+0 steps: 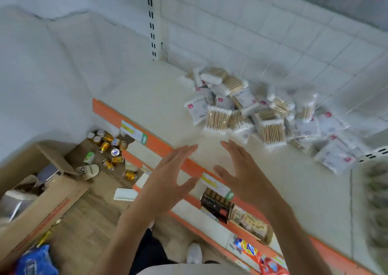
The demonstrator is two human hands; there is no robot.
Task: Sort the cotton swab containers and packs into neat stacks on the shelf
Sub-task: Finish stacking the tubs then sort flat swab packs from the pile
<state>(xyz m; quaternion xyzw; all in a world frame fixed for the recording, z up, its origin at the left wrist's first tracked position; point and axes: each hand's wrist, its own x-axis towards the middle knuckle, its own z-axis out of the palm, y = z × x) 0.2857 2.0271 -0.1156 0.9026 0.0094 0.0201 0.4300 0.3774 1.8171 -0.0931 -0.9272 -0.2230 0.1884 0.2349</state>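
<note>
A loose heap of cotton swab packs (260, 115) lies on the cream shelf (151, 98), against the tiled back wall. Some packs are clear with wooden-stick swabs (217, 118), others are white pouches with red labels (333, 157). My left hand (168, 178) and my right hand (241, 176) hover over the shelf's orange front edge (159, 142), palms facing each other, fingers straight. Neither hand holds anything. Both are short of the heap, with the right hand nearer to it. The picture is blurred by motion.
Lower shelves hold boxed goods (218, 205) and bright snack packs (252, 251). Several gold cans (109, 146) lie scattered on the wooden floor beside an open cardboard box (37, 193). A slotted shelf upright (153, 20) stands at the back.
</note>
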